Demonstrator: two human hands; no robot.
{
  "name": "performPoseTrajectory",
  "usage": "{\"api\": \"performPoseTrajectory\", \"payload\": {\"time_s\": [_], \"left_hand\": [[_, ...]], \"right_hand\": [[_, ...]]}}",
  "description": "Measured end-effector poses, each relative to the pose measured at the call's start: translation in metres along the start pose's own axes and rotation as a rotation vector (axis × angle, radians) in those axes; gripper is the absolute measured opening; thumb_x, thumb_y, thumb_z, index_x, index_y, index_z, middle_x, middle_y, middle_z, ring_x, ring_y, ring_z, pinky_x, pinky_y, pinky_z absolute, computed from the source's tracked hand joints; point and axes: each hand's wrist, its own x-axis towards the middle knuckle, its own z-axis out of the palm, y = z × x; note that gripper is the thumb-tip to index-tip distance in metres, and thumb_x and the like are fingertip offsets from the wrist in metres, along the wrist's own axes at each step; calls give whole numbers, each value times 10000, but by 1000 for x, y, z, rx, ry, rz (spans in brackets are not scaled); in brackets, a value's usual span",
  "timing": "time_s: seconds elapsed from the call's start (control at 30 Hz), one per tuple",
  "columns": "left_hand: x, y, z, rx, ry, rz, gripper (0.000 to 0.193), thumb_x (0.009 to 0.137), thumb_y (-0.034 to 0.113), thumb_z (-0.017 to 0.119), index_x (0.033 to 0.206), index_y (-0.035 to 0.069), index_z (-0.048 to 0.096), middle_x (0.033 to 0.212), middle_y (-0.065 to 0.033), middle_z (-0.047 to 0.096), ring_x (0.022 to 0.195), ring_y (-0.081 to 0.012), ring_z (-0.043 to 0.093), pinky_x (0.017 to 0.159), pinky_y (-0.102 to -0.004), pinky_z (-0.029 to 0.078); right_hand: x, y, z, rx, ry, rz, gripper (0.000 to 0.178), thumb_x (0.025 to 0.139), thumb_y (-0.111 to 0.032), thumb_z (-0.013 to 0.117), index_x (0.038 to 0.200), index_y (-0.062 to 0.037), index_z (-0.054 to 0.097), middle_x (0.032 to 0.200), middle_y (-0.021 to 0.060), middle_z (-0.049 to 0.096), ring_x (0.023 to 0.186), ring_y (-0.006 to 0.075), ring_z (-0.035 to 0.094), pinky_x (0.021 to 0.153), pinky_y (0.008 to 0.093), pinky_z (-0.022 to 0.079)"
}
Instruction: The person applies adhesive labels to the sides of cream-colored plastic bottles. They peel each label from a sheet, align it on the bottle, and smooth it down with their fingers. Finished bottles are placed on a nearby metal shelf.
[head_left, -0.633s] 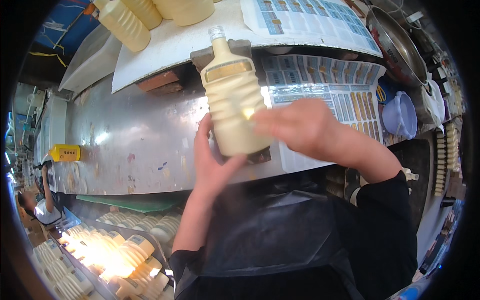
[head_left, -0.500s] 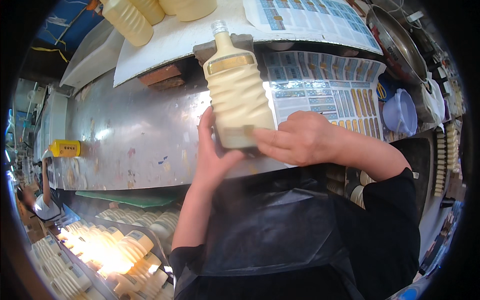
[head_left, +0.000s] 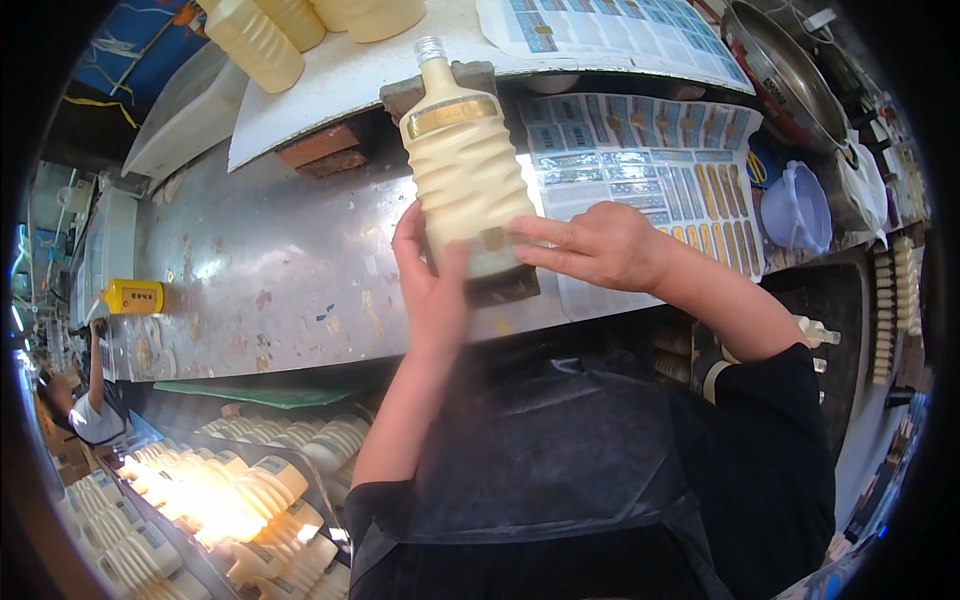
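Observation:
A cream ribbed bottle leans back with its neck over a grey block. Around its shoulder runs a gold band, and a pale label strip crosses the lower front. My left hand grips the lower left side, the slightly blurred thumb upright against the front. At the lower right, my right hand has two fingers stretched out and parted, their tips at the label's right end; its other fingers are curled. Below the bottle's base a dark block shows.
Label sheets lie to the right, with more on the white shelf. Beyond are a lilac bucket and a metal pan. Bottles fill crates at lower left. A yellow bottle stands near another person.
My left thumb has swung up onto the bottle's front. My right fingers have spread apart at the label. The base now sits slightly higher, exposing the dark block below.

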Motion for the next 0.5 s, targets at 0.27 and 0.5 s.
{"api": "performPoseTrajectory", "payload": {"time_s": [0.27, 0.5], "left_hand": [[-1, 5, -1, -117, 20, -40, 622, 1018, 179, 614, 1538, 3, 321, 1536, -174, 410, 1438, -262, 383, 1206, -401, 295], [1, 0, 1, -129, 6, -26, 607, 1009, 153, 622, 1532, 24, 342, 1524, -160, 425, 1424, -251, 403, 1201, -392, 305]], "right_hand": [[-6, -19, 24, 847, 28, 1039, 398, 992, -264, 658, 1338, -67, 650, 915, 106, 728, 747, 234, 679, 705, 339, 545], [17, -30, 39, 1159, 47, 1244, 532, 922, -347, 736, 1323, -6, 656, 804, 62, 677, 724, 118, 618, 670, 298, 518]]}}
